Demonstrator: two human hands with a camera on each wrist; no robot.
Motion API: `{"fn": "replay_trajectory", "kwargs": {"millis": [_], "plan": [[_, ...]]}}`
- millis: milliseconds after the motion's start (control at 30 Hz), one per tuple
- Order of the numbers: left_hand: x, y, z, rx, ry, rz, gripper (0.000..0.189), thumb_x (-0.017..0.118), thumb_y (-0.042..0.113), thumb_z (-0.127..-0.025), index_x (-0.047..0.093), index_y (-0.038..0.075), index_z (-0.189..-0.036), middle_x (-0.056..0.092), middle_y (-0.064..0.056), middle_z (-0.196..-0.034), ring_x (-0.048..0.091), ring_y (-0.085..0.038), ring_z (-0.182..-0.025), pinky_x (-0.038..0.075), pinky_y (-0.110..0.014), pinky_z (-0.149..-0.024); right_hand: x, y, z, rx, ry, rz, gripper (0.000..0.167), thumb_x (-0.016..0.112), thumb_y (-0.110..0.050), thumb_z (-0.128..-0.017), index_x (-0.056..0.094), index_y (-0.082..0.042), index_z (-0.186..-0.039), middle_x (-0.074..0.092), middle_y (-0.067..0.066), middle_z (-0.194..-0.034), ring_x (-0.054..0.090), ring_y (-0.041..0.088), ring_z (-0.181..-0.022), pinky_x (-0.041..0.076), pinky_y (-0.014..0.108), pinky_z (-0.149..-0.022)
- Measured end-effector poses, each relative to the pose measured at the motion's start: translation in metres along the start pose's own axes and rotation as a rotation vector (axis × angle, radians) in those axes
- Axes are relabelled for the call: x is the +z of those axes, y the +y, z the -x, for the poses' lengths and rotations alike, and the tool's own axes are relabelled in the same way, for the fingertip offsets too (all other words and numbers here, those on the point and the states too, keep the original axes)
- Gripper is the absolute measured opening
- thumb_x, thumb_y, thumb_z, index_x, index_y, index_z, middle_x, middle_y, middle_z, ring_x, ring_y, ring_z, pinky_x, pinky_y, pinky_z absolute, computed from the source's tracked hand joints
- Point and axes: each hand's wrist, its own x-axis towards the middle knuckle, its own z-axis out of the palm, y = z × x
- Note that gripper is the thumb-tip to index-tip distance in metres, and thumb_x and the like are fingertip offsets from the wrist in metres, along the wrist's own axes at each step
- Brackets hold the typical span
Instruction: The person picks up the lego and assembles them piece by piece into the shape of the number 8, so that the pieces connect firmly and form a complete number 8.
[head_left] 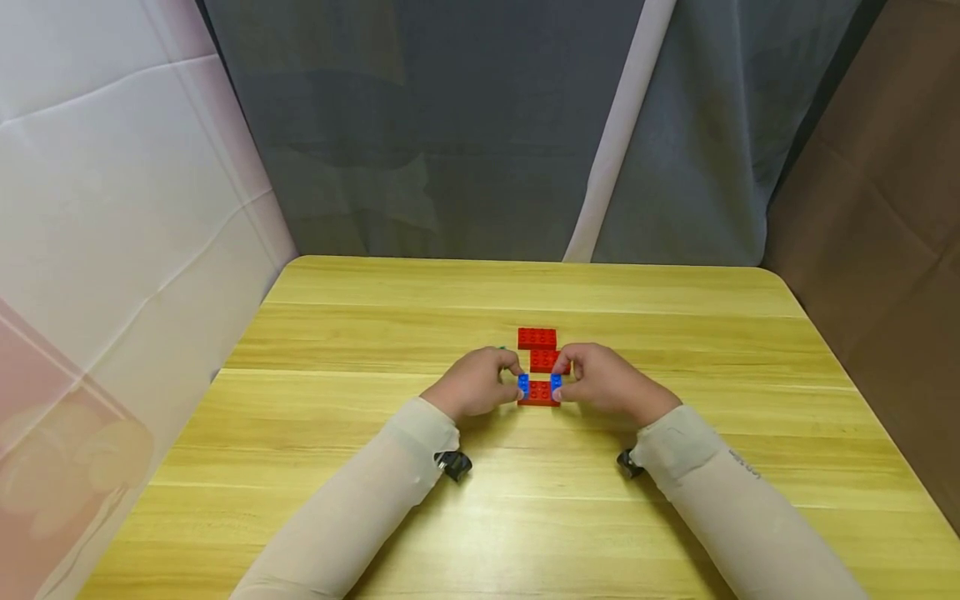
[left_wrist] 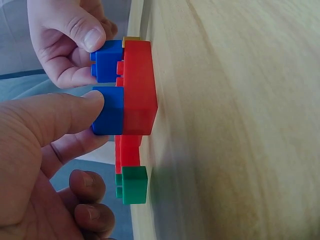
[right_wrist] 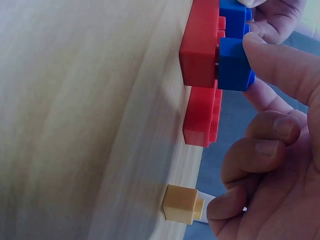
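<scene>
A red brick (head_left: pixel 538 393) lies studs up on the table with a blue brick at each end of its top. My left hand (head_left: pixel 480 382) pinches the left blue brick (left_wrist: pixel 109 111) between thumb and index finger; this one sits flush on the red brick. The right blue brick (right_wrist: pixel 234 65) is pinched by my right hand (head_left: pixel 606 382), and a thin gap with a stud shows between it and the red brick in the right wrist view. The other fingers of both hands are curled loosely.
Behind the front brick lie a second red brick (head_left: pixel 543 362) and a third (head_left: pixel 537 337). A green brick (left_wrist: pixel 135 185) stands past my left hand, a yellow brick (right_wrist: pixel 180 204) past my right. The wooden table (head_left: pixel 525 517) ends at a grey curtain (head_left: pixel 450 150).
</scene>
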Motion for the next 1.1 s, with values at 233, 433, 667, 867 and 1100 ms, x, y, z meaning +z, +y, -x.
{"fn": "replay_trajectory", "kwargs": {"millis": [233,433,667,867,1100], "plan": [[-0.0007,0.0009,0.0009,0.001,0.002,-0.002,0.017,0.078,0.022,-0.095,0.072,0.016,-0.11,0.066,-0.003,-0.101,0.055,-0.02,-0.077,0.046,-0.034,-0.071,0.0005,-0.0002,0.0,0.007,-0.007,-0.016,0.021,0.084,-0.013,-0.09,0.067,-0.011,-0.102,0.049,0.006,-0.075,0.046,0.021,-0.067,0.039,0.033,-0.063],[-0.0018,0.0021,0.0013,-0.003,-0.002,0.004,0.017,0.078,0.021,-0.095,0.072,0.015,-0.11,0.065,-0.003,-0.101,0.055,-0.02,-0.078,0.046,-0.034,-0.071,0.0013,0.0023,0.0002,0.006,-0.002,-0.038,0.022,0.085,-0.012,-0.089,0.067,-0.011,-0.102,0.049,0.006,-0.075,0.047,0.022,-0.068,0.04,0.034,-0.065],[-0.0015,-0.0004,0.0007,0.014,0.006,-0.011,0.016,0.078,0.021,-0.094,0.072,0.016,-0.108,0.065,-0.001,-0.097,0.055,-0.02,-0.076,0.045,-0.033,-0.071,0.003,0.0013,0.0002,-0.005,-0.008,-0.05,0.022,0.085,-0.012,-0.089,0.066,-0.011,-0.101,0.049,0.005,-0.075,0.048,0.022,-0.068,0.04,0.032,-0.063],[-0.0019,-0.0017,0.0005,0.016,0.005,-0.005,0.014,0.078,0.02,-0.094,0.072,0.016,-0.106,0.066,-0.001,-0.098,0.055,-0.02,-0.076,0.045,-0.034,-0.07,0.0029,-0.0027,0.0008,0.001,-0.011,-0.049,0.022,0.084,-0.011,-0.089,0.065,-0.011,-0.1,0.049,0.005,-0.074,0.048,0.022,-0.068,0.04,0.034,-0.064],[-0.001,-0.0014,-0.0008,0.018,0.003,-0.009,0.014,0.078,0.02,-0.094,0.072,0.016,-0.106,0.067,-0.001,-0.101,0.055,-0.02,-0.077,0.046,-0.034,-0.071,0.0021,0.0021,0.001,0.007,-0.007,-0.054,0.023,0.085,-0.013,-0.089,0.066,-0.013,-0.101,0.048,0.004,-0.073,0.047,0.023,-0.067,0.04,0.035,-0.065]]}}
